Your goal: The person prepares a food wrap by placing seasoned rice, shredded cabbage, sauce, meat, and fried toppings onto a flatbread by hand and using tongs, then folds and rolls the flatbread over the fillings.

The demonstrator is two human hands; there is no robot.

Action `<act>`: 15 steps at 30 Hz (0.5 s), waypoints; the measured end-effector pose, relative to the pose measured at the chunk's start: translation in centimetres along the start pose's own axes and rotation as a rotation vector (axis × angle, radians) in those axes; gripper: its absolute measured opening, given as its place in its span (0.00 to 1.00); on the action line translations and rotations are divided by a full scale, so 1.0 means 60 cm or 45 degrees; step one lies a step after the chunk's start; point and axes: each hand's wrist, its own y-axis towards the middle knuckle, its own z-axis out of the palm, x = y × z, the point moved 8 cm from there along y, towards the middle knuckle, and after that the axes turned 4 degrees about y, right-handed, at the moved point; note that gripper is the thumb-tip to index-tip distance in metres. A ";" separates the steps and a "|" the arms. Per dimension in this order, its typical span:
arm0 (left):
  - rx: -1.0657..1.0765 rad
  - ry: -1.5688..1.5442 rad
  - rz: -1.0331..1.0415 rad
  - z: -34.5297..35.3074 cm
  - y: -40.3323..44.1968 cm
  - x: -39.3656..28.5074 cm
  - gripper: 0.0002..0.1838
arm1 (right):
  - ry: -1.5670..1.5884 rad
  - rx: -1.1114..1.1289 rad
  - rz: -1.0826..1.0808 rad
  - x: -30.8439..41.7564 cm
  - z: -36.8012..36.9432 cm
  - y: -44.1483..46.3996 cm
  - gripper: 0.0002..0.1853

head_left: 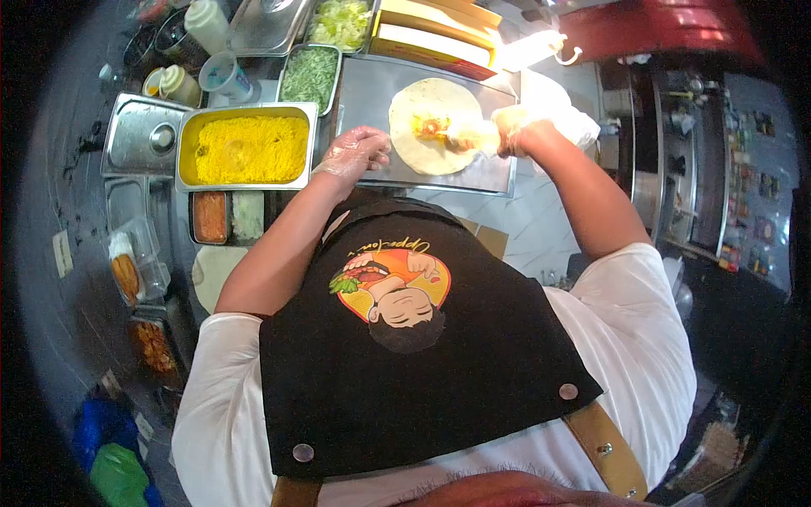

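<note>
A round flatbread lies on a steel tray, with an orange-red filling in its middle. My right hand is closed at the flatbread's right side. It grips a pale thing that points left over the filling; glare washes out its shape. In a clear plastic glove, my left hand has its fingers curled in, with nothing seen in them. It hovers at the tray's left edge, between the flatbread and a steel pan of yellow rice.
Behind the tray stand pans of shredded greens and chopped lettuce, beside a yellow box. Squeeze bottles and a plastic cup are at back left. A second flatbread lies left of my body, near a red sauce container.
</note>
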 end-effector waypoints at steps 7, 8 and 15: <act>-0.023 0.040 -0.016 0.007 0.004 -0.002 0.12 | 0.032 0.045 0.047 -0.023 0.008 -0.005 0.15; -0.018 0.051 -0.012 0.008 0.005 -0.002 0.12 | 0.026 0.062 0.055 -0.025 0.011 -0.005 0.15; -0.004 0.047 -0.021 0.011 0.017 0.005 0.12 | -0.001 0.159 0.137 -0.052 0.026 -0.015 0.17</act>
